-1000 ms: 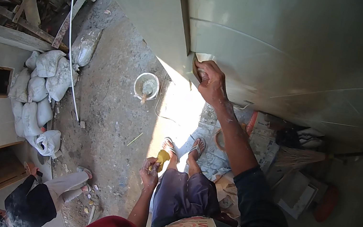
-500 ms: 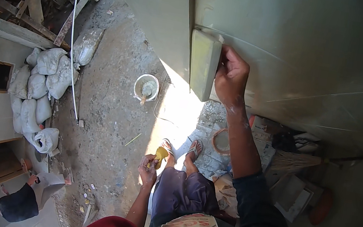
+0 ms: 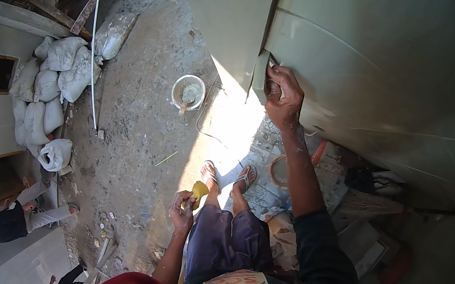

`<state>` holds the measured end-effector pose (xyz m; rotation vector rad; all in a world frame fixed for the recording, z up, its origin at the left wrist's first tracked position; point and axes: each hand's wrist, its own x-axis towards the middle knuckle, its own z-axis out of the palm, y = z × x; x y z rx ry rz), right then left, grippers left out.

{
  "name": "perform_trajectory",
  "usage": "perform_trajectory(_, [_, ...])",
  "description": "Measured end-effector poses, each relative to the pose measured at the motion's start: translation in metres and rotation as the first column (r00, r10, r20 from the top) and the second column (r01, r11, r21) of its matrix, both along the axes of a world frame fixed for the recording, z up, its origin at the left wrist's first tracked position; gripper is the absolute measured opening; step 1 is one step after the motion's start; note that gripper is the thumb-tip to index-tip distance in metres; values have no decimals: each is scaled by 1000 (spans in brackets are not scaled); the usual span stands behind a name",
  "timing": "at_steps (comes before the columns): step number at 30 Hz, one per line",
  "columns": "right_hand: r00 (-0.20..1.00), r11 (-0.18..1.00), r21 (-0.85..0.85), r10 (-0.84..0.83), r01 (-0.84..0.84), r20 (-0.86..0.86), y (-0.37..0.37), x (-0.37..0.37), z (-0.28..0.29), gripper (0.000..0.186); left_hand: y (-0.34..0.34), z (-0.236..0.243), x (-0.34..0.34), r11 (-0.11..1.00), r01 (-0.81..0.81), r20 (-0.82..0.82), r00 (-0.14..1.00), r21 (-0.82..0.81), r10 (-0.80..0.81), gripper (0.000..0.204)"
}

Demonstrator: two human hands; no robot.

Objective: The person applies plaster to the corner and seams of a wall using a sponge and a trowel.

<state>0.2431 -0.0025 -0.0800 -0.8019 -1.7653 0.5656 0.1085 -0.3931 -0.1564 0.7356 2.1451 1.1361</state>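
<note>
The right hand (image 3: 284,96), fingers curled closed, grips a pale flat block (image 3: 260,76) just to its left, long axis running along the wall (image 3: 373,76) edge; the left hand (image 3: 181,215), well apart and lower, pinches a limp yellow piece (image 3: 199,190).

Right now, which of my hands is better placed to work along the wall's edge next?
The right hand, I'd say: it holds a block at the wall's edge. The left hand is lower, away from the wall, holding a yellow piece.
</note>
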Motion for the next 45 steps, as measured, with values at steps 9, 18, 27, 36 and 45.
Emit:
perform_trajectory(9, [996,825,-564,-82,47,-36,-50,23,-190,36,-54,-16,-7,997,31,-26,999,-75,-33,12])
perform_trajectory(18, [995,738,-675,-87,30,-52,-11,0,-208,21,-29,-15,1,994,37,17,999,-102,-35,14])
perform_trajectory(27, [901,713,-668,-122,-212,-416,-16,-17,3,28,-17,-16,2,999,42,9,999,4,-42,14])
perform_trajectory(36, [777,931,-157,173,-329,-605,-46,89,261,44,86,50,-4,959,47,28,998,279,-57,12])
perform_trajectory(45, [955,825,-557,-79,-98,-286,-117,167,141,18,262,266,-54,627,175,-273,960,759,64,13])
